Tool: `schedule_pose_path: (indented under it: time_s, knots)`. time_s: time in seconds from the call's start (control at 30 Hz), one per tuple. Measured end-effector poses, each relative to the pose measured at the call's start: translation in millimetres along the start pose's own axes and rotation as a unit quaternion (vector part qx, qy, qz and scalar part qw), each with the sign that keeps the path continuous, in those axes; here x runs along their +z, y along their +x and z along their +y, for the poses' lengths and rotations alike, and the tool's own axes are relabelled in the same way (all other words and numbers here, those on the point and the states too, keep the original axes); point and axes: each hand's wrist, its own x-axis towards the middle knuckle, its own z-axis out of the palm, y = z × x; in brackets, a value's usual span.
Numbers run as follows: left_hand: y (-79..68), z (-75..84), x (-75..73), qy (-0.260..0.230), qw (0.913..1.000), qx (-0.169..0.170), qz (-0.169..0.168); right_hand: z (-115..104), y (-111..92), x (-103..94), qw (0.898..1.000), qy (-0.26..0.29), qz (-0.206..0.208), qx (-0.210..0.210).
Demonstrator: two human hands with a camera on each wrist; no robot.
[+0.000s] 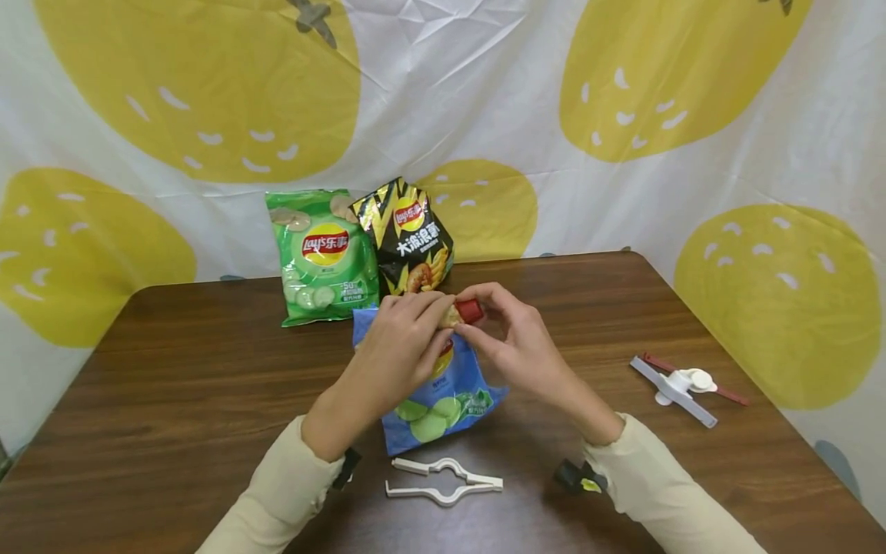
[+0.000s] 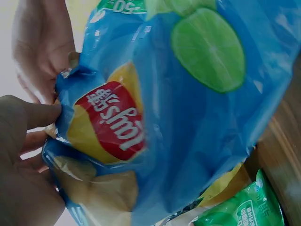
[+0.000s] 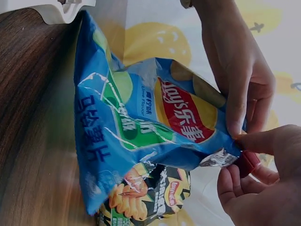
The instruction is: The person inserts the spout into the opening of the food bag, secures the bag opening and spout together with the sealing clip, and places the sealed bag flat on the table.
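Observation:
A blue Lay's potato chip bag point(image 1: 443, 400) with lime slices printed on it stands tilted in front of me, its top edge bunched. My left hand point(image 1: 404, 335) pinches the bag's top between thumb and fingers. The right hand point(image 1: 519, 342) grips a small dark red piece point(image 1: 470, 311) at that same edge, thumb and index finger meeting the other hand's fingertips. Seen from the right wrist, the red piece point(image 3: 248, 163) sits beside a silvery folded corner point(image 3: 220, 158) of the bag. Fingers cover much of the red piece, so I cannot tell its exact kind.
Behind the blue bag stand a green Lay's chip bag point(image 1: 328, 261) and a black one point(image 1: 408, 235), near a patterned cloth point(image 1: 484, 92). A white hinged clip point(image 1: 446, 485) lies spread open in front. To the right lies a clear-and-red sealing clip with a white cap point(image 1: 681, 385).

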Motion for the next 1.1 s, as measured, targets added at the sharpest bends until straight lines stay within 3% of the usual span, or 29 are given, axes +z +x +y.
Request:
schedule_pose_path:
  time_s: [0.4, 0.63, 0.87, 1.03, 1.1]
  knots:
    - [-1.3, -1.1, 9.8, -0.045, 0.9982, -0.020, 0.035, 3, 0, 7.5, 1.000, 0.000, 0.014, 0.008]
    - [-1.1, 0.4, 13.6, -0.033, 0.9986, -0.009, 0.041, 1, -2, 10.5, 1.000, -0.021, 0.010, 0.009]
    - [2.2, -1.0, 14.1, -0.040, 0.9989, 0.001, 0.023, -8, -1, -4.7, 0.992, -0.122, -0.037, 0.001]
    - [1.3, -5.2, 9.6, -0.044, 0.9988, 0.001, 0.020, -21, -9, -11.7, 0.979, -0.196, -0.010, -0.047]
    - [-1.6, -8.0, 6.9, -0.048, 0.9986, -0.006, 0.020, -24, -19, -9.5, 0.975, -0.209, -0.025, -0.077]
